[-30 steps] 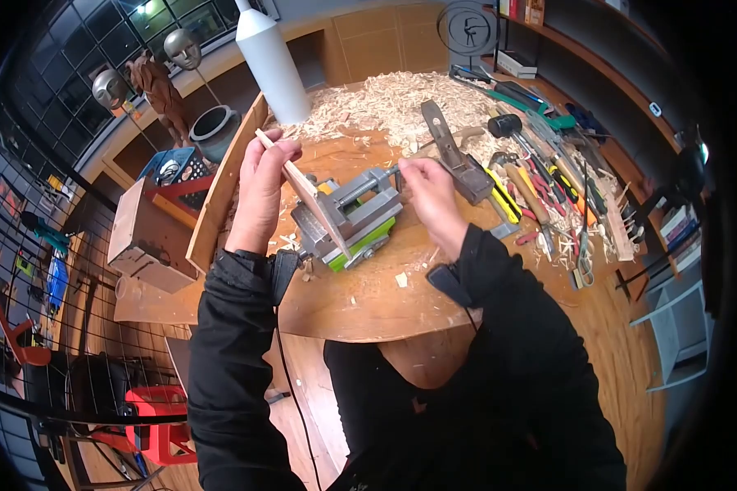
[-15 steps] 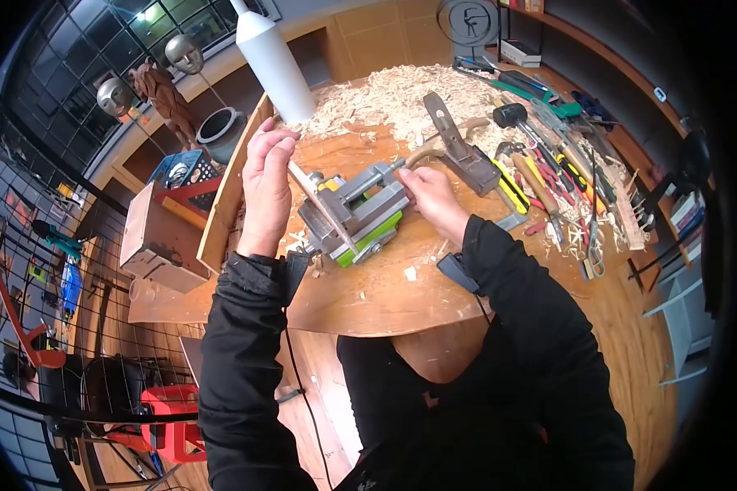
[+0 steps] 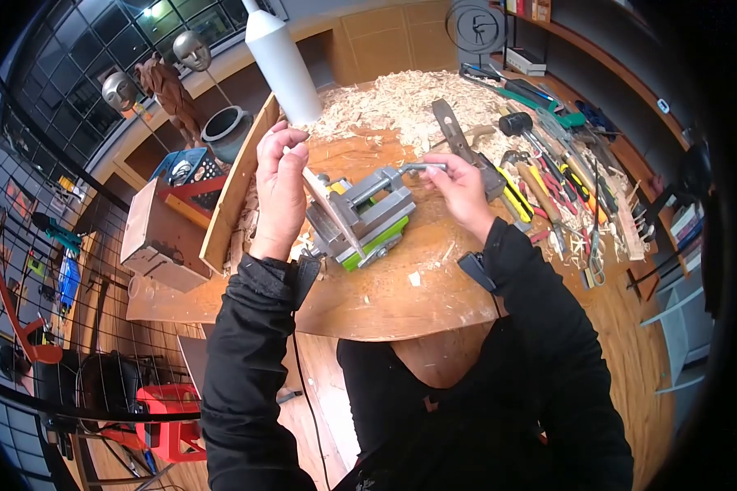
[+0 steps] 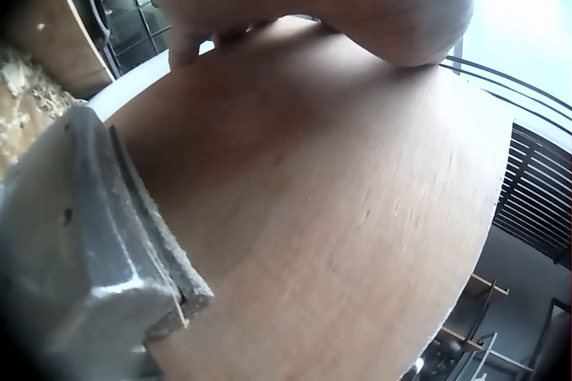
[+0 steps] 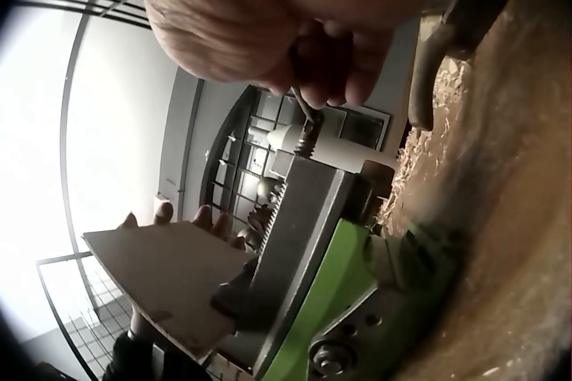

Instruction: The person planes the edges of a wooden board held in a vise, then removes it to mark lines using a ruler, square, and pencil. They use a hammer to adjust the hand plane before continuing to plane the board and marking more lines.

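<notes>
- Left hand point(image 3: 278, 192): grip closed, thumb and fingers pinching the wooden board point(image 4: 313, 211) at its upper edge.
- Right hand point(image 3: 465, 195): grip closed, fingers curled round the vise handle point(image 3: 412, 167).
- Board: upright between jaws of the vise point(image 3: 383, 211) on the table point(image 3: 360, 315).

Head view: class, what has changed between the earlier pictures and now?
The right hand has moved further right from the vise, and the handle it grips now points out that way. The left hand still holds the thin board upright.
</notes>
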`<state>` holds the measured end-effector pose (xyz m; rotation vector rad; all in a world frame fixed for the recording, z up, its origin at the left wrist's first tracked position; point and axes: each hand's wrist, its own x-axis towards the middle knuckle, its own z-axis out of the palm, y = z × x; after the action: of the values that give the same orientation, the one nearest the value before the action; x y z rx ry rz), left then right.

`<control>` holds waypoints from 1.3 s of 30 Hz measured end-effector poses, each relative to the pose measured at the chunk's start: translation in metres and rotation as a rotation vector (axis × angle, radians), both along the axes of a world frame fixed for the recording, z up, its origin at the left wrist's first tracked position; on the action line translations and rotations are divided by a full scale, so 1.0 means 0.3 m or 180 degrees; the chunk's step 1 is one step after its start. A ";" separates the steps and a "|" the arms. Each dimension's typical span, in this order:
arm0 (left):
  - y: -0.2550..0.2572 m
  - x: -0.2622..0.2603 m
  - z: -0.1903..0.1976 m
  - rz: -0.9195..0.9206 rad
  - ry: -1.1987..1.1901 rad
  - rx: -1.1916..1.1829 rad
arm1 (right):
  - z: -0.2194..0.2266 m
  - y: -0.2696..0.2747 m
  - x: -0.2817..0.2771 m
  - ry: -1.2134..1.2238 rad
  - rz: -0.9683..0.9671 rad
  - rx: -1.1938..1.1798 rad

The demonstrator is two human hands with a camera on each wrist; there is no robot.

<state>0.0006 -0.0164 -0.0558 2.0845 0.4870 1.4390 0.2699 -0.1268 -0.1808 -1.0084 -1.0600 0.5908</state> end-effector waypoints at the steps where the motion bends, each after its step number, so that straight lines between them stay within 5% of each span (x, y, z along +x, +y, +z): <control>1: 0.001 -0.005 -0.003 0.0025 -0.0008 -0.0005 | 0.002 -0.007 -0.002 0.0130 0.0087 0.0027; 10: -0.021 -0.002 0.010 0.0039 0.0111 -0.0120 | 0.024 0.090 -0.115 0.0705 -0.0087 0.0178; 18: -0.004 -0.006 0.002 -0.0020 0.0179 -0.0299 | 0.086 0.094 -0.170 -0.1020 -0.1159 0.0084; 20: -0.015 -0.006 0.007 -0.0269 -0.0101 -0.0458 | 0.094 0.094 -0.171 -0.1995 -0.1493 0.0784; 25: -0.012 -0.009 0.008 -0.0324 -0.0063 -0.0463 | 0.133 0.096 -0.155 -0.2122 -0.1471 0.0840; 31: -0.020 0.000 0.013 -0.0345 -0.0176 -0.0602 | 0.240 0.134 -0.127 -0.2397 -0.1271 -0.0423; 39: -0.016 0.000 0.015 -0.0333 -0.0137 -0.0641 | 0.272 0.180 -0.110 -0.2901 -0.1092 -0.0828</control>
<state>0.0007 -0.0211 -0.0513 1.8882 0.4776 1.3152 0.2370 -0.0730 -0.0992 -1.7218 -1.5649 -0.0551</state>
